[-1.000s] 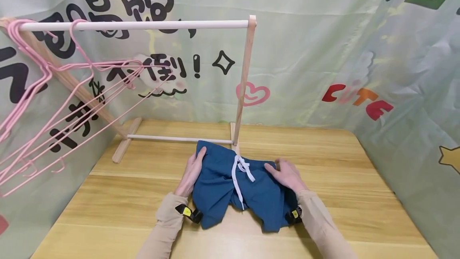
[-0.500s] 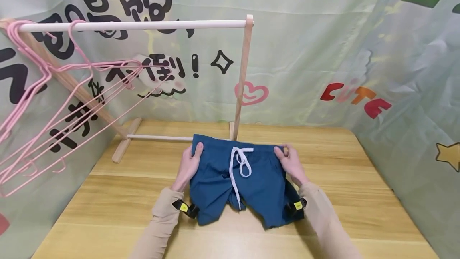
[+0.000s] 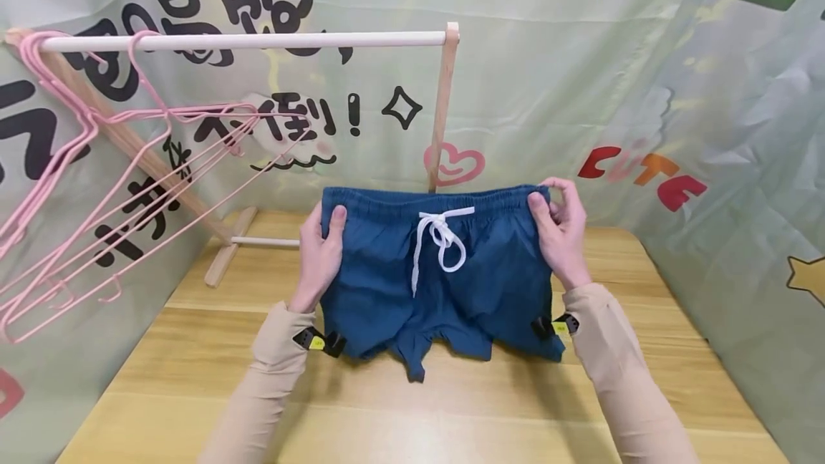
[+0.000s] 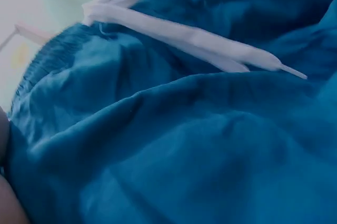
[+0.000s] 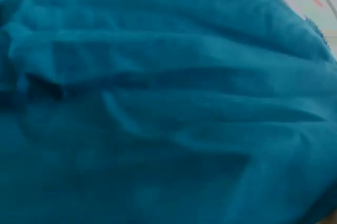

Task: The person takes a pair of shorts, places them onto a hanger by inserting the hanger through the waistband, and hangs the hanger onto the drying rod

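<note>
A pair of blue drawstring shorts (image 3: 380,278) is held up above the table, waistband at the top and legs hanging. My left hand (image 3: 320,249) grips the waistband's left end, thumb on the front of the cloth. At the right end, my right hand (image 3: 562,231) pinches the waistband between thumb and fingers. A white drawstring (image 3: 443,231) is tied in a loose bow at the middle of the waist. Blue cloth fills both wrist views; the drawstring (image 4: 189,37) crosses the upper part of the left one. Fingers behind the cloth are hidden.
At the left stands a wooden rack with a white rail (image 3: 277,40). Several pink hangers (image 3: 161,117) hang from the rail's left end. The wooden table (image 3: 193,349) lies below the shorts, and a printed curtain (image 3: 548,92) encloses the back and sides.
Both hands have lifted the shorts up off the table and drawn apart, so the waistband is stretched straight. The right hand has shifted its hold to the waistband's right corner.
</note>
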A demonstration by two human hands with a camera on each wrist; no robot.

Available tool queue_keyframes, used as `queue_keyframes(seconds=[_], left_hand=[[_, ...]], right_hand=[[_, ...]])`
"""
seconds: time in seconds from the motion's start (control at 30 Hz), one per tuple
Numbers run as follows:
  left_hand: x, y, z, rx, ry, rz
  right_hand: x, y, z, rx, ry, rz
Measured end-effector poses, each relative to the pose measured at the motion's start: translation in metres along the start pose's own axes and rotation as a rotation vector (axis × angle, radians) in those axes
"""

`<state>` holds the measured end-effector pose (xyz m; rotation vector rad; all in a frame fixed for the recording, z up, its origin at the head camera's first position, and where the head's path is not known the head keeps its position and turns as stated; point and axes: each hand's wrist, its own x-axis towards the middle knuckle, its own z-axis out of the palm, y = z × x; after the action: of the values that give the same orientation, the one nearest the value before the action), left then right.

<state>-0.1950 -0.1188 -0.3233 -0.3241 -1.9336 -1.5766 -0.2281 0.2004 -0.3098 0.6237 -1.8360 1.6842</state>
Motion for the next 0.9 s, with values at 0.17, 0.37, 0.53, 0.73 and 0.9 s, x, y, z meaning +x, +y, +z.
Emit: queue_keyframes(seconds=[0.17, 0.37, 0.53, 0.73, 0.9], left_hand=[[0.031, 0.028, -0.004, 0.007, 0.047, 0.08], [0.067, 0.067, -0.013, 0.007, 0.096, 0.185], [0.075, 0.082, -0.017, -0.02, 0.087, 0.246], [0.053, 0.051, -0.018, 0.019, -0.02, 0.163], [0.022, -0.003, -0.017, 0.088, -0.175, -0.073]], right_hand=[[0.03, -0.031, 0.002, -0.091, -0.001, -0.148], [0.065, -0.055, 0.004, -0.028, -0.018, -0.241], [0.075, -0.058, 0.003, 0.023, 0.054, -0.272], [0.049, -0.033, -0.006, 0.065, -0.146, -0.131], [0.013, 0.008, -0.016, 0.057, -0.287, 0.123]])
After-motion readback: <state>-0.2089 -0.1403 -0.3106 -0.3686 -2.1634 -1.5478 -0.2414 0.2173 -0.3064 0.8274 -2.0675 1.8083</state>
